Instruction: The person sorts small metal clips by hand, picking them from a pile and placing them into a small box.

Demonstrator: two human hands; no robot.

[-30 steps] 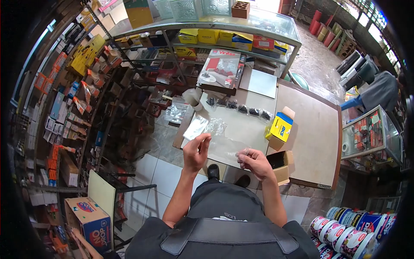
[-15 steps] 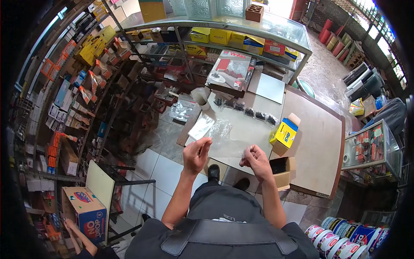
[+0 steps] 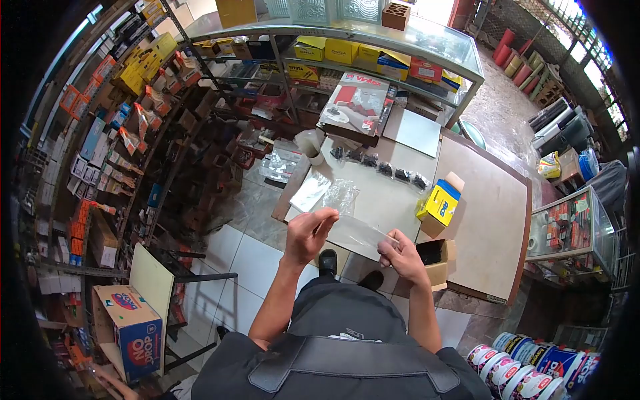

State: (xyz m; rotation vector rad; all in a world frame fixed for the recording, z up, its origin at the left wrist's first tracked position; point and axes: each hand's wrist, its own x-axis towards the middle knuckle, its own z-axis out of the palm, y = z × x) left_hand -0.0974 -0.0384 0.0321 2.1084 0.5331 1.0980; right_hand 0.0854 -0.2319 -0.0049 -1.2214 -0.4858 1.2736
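A clear plastic bag (image 3: 361, 233) is stretched between my two hands, above the near edge of the table (image 3: 390, 207). My left hand (image 3: 307, 235) pinches its left end, and my right hand (image 3: 402, 256) pinches its right end. Behind my left hand lie crumpled clear bags (image 3: 341, 195) and a white flat packet (image 3: 311, 189). Several small clear packs of black pieces (image 3: 385, 169) form a row farther back. Close to my right hand is an open cardboard box (image 3: 438, 275) with dark contents. Beyond it stands a yellow and blue box (image 3: 441, 206) with its flap up.
A Vinilex box (image 3: 357, 103) and a white panel (image 3: 412, 133) are at the table's back. Behind stands a glass display counter (image 3: 460, 60). Stocked shelves (image 3: 100, 153) line the left, near a NO DROP carton (image 3: 137, 333). Another person's arm (image 3: 110, 381) shows lower left.
The clear bag now shows drawn out flat between my hands. My left hand has risen slightly and shifted right. The other person's arm at lower left has moved down.
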